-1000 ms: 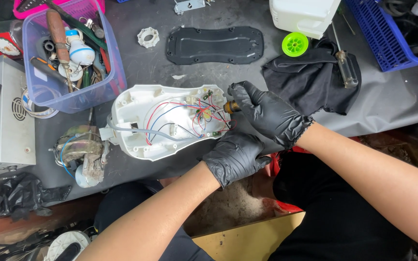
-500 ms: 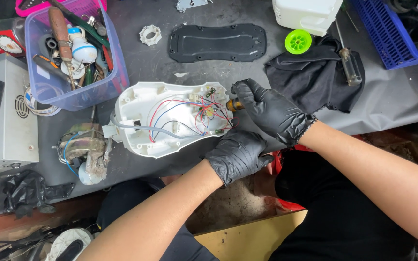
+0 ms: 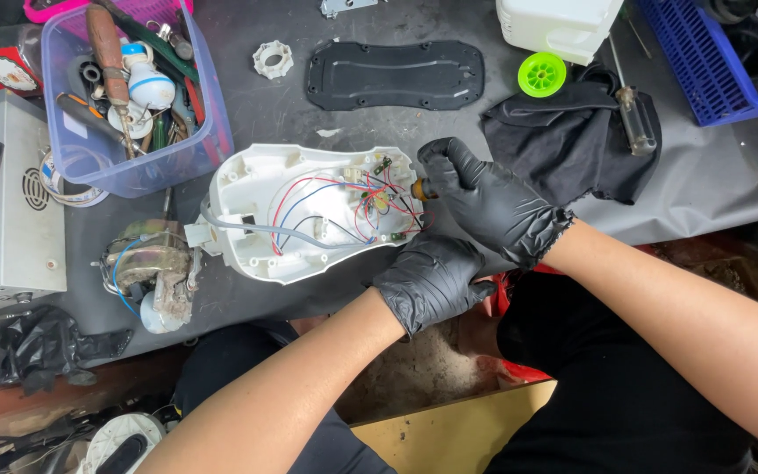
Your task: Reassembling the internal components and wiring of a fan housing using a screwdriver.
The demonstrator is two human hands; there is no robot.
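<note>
Two black-gloved hands at open white housing, right hand grip clamped on amber-handled tool, left hand curled under housing edge, grip unclear.

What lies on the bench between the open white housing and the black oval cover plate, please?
Only a small white scrap on bare grey bench between white housing and cover plate, per the head view.

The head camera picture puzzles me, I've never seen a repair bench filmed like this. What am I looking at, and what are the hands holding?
The camera sits on the person's head and looks down at a grey workbench. Both hands wear black gloves. The left hand steadies an opened white appliance housing with red, blue and black wires inside. The right hand grips a tool with an orange handle at the housing's edge; its tip is hidden. Around lie a clear plastic bin of tools, a black cover plate, a black cloth and a small motor.
</note>
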